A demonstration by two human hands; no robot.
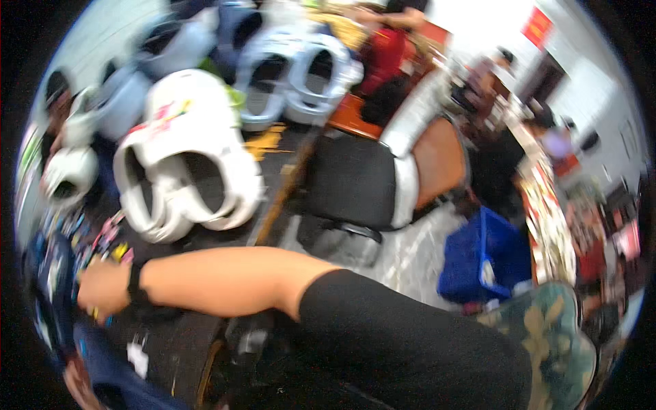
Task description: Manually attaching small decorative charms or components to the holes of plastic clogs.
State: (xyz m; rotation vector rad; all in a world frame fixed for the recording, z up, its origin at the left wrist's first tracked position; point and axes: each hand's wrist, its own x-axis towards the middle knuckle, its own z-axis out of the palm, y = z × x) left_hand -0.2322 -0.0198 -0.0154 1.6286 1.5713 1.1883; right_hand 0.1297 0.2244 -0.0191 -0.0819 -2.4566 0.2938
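My right arm, in a black sleeve with a dark band at the wrist, stretches across to the left. My right hand (102,290) is over a pile of small multicoloured pieces (102,239) on the dark worktable (263,195); motion blurs its fingers. Beside it are dark blue clogs (116,365), cut off by the picture's rim. At the lower left a strip of skin, seemingly my left hand (78,383), shows against the dark blue; its fingers cannot be made out. A pair of white clogs (198,147) with coloured decoration stands beyond my right forearm.
Pale blue clogs (287,82) and smaller pale clogs (70,178) stand farther back. A white scrap (137,359) lies on the table. To the right are a black-seated chair (352,178), a blue crate (471,260) and a patterned green surface (547,342). Other people (485,75) sit farther off.
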